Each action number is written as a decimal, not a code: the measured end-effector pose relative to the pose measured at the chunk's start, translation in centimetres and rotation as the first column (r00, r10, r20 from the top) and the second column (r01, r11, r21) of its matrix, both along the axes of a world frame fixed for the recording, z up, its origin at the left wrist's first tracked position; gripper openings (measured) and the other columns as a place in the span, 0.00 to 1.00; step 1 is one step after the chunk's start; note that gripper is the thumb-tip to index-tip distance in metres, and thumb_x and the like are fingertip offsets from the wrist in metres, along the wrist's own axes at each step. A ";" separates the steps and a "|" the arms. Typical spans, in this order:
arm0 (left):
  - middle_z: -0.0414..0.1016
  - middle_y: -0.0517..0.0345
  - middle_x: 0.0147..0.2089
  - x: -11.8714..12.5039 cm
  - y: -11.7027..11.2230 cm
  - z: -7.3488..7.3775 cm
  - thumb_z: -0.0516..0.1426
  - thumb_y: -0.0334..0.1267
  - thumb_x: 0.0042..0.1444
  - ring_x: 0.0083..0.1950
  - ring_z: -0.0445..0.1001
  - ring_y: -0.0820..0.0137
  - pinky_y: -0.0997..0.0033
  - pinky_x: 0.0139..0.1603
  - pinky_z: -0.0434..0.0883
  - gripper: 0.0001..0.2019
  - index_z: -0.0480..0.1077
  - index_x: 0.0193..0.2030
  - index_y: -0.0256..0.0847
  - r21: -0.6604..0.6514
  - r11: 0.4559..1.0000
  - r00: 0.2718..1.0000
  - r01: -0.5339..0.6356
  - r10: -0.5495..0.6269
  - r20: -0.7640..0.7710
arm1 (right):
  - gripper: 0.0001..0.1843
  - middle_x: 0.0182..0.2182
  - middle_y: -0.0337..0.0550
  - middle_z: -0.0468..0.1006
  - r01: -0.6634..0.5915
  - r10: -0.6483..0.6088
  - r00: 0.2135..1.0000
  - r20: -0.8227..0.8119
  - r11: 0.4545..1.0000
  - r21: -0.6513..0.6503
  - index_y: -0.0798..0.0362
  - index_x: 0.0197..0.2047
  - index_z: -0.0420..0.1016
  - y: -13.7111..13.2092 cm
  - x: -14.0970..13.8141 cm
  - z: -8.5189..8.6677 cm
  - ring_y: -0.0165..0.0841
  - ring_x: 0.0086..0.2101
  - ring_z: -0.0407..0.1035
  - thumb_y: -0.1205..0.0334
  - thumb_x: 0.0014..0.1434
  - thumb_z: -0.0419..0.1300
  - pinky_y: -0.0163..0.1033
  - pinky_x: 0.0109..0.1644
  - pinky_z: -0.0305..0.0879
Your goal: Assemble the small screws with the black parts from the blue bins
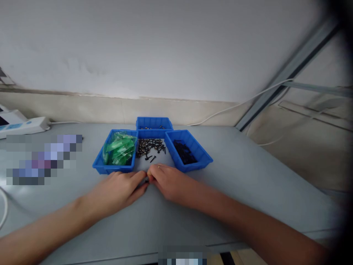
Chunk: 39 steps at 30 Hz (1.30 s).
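My left hand point(124, 187) and my right hand point(168, 181) meet fingertip to fingertip, low over the table. A small dark piece point(147, 181), too small to name, shows at the left fingertips, which are pinched on it. The right fingers are closed too, and whatever they grip is hidden. Just beyond the hands lies a loose pile of dark screws point(151, 146), a few of them apart from the heap. To its left is a blue bin point(114, 169) with green plastic bags point(120, 147). On the right, another blue bin point(197, 167) contains small black parts point(184, 152).
Behind the pile stands a third blue bin point(154, 133) with small metallic parts inside. A white power strip point(24, 127) sits at the far left, near a blurred-out object point(52, 154). A white cable point(220, 109) runs along the wall to a metal frame point(264, 88) at the right.
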<state>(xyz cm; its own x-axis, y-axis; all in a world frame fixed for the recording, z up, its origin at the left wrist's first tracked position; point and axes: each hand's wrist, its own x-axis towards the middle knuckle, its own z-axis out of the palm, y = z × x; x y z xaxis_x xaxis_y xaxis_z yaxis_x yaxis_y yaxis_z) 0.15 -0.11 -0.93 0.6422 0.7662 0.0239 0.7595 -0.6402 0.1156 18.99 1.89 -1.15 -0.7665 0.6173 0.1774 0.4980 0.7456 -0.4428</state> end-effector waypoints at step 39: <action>0.68 0.61 0.27 -0.2 0.0 0.5 0.44 0.39 0.60 0.28 0.71 0.71 0.74 0.25 0.63 0.10 0.61 0.34 0.39 -0.017 1.000 0.998 0.015 -0.014 0.067 | 0.06 0.28 0.40 0.73 0.007 -0.065 0.970 0.235 0.971 0.241 0.54 0.32 0.64 0.0 0.3 0.1 0.29 0.26 0.66 0.66 0.59 0.48 0.35 0.28 0.53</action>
<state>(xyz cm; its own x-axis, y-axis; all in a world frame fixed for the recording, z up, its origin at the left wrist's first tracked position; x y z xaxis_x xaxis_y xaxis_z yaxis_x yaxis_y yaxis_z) -0.01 -0.12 -0.47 0.6503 0.7578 0.0538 0.7406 -0.6482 0.1770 19.27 1.90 -1.01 -0.7825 0.6077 0.1355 0.5958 0.7940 -0.1204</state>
